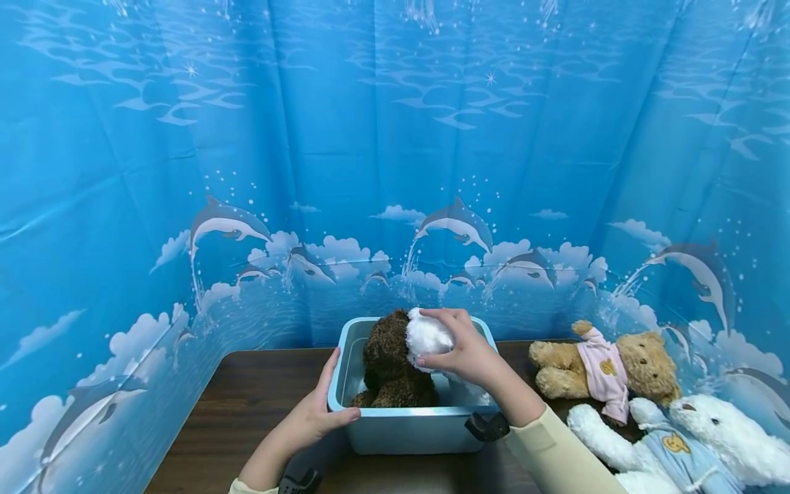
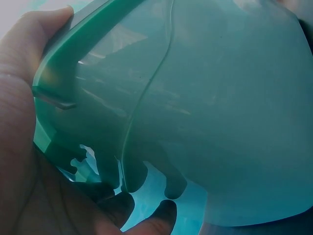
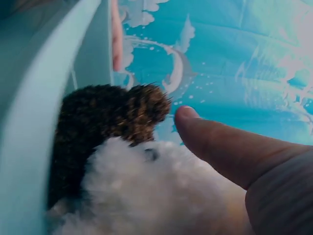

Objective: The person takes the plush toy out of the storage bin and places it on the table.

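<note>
Blue dolphin-print curtain (image 1: 382,137) hangs behind a dark bench (image 1: 247,412), where a pale blue bin (image 1: 413,433) holds a brown toy (image 1: 385,346) with a white toy (image 1: 426,337) tucked against its right side. Fingers of the left hand (image 1: 311,415) lie straight along the bin's outer left side, thumb at the front rim, seemingly to steady it, while those of the right hand (image 1: 459,350) curve round the white toy's head and grip it, perhaps because it is the easiest part to reach. Well to the right lie a pink-shirted bear (image 1: 601,370) and a blue-shirted toy (image 1: 675,449), outside the bin.
</note>
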`<action>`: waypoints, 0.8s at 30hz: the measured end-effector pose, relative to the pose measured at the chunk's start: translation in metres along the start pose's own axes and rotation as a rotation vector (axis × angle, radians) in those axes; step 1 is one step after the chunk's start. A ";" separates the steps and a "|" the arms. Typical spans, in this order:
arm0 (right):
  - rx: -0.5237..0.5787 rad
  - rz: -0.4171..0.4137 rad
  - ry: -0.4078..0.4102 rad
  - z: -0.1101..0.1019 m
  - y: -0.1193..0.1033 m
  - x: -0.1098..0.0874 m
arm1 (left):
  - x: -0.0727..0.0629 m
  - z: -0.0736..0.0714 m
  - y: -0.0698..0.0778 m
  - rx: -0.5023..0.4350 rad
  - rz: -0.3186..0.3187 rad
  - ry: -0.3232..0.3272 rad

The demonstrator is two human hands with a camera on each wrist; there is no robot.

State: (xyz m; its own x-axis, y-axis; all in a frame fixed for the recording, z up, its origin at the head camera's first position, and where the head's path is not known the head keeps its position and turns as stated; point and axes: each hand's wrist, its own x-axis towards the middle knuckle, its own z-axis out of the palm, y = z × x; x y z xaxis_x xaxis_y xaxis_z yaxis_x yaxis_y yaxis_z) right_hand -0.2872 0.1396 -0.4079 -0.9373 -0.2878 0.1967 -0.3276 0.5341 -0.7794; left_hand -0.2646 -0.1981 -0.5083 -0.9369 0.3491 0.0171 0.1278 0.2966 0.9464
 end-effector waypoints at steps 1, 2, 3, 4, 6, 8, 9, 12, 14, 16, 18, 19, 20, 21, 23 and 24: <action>-0.001 0.011 0.004 0.002 0.002 0.001 | 0.000 0.000 0.000 0.000 -0.001 -0.001; -0.007 0.021 0.008 0.003 0.004 0.001 | 0.000 0.000 -0.001 0.000 -0.004 -0.001; -0.019 0.028 0.014 0.004 0.006 0.002 | 0.000 0.000 -0.001 0.000 -0.004 -0.002; -0.034 0.032 0.022 0.006 0.007 0.003 | 0.000 0.000 -0.001 0.001 -0.003 -0.003; -0.072 0.032 0.039 0.007 0.008 0.004 | 0.000 0.000 -0.001 0.006 0.001 -0.001; -0.113 0.031 0.055 0.008 0.008 0.005 | 0.000 0.000 -0.001 0.011 0.001 0.001; -0.129 0.029 0.061 0.008 0.008 0.006 | 0.000 0.000 -0.001 0.012 0.001 0.001; -0.152 0.019 0.071 0.008 0.007 0.007 | 0.001 -0.001 0.000 0.016 -0.002 0.006; -0.152 0.016 0.076 0.008 0.007 0.007 | 0.001 -0.001 0.001 0.018 -0.005 0.006; -0.152 0.013 0.087 0.008 0.008 0.006 | 0.001 -0.001 0.001 0.017 -0.007 0.005; -0.151 0.008 0.103 0.008 0.008 0.005 | 0.001 -0.001 0.001 0.010 -0.008 0.002; -0.150 0.006 0.111 0.008 0.007 0.005 | 0.001 -0.001 0.001 0.008 -0.009 0.000; -0.149 0.001 0.120 0.007 0.007 0.003 | 0.001 -0.001 0.001 0.005 -0.009 -0.001; -0.145 -0.001 0.129 0.006 0.006 0.002 | 0.001 0.000 0.002 0.001 -0.007 -0.005; -0.141 -0.016 0.152 0.003 0.004 -0.001 | 0.000 0.000 0.002 0.000 -0.007 -0.008; -0.140 -0.027 0.163 0.002 0.003 -0.003 | 0.000 -0.001 0.002 0.001 -0.007 -0.009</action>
State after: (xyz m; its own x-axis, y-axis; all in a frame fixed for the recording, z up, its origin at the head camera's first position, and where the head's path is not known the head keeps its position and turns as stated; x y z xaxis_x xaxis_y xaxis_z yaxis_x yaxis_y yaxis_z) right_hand -0.2848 0.1406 -0.4118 -0.9311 -0.1771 0.3190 -0.3556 0.6362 -0.6847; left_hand -0.2645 -0.1980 -0.5063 -0.9348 0.3550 0.0074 0.1213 0.2997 0.9463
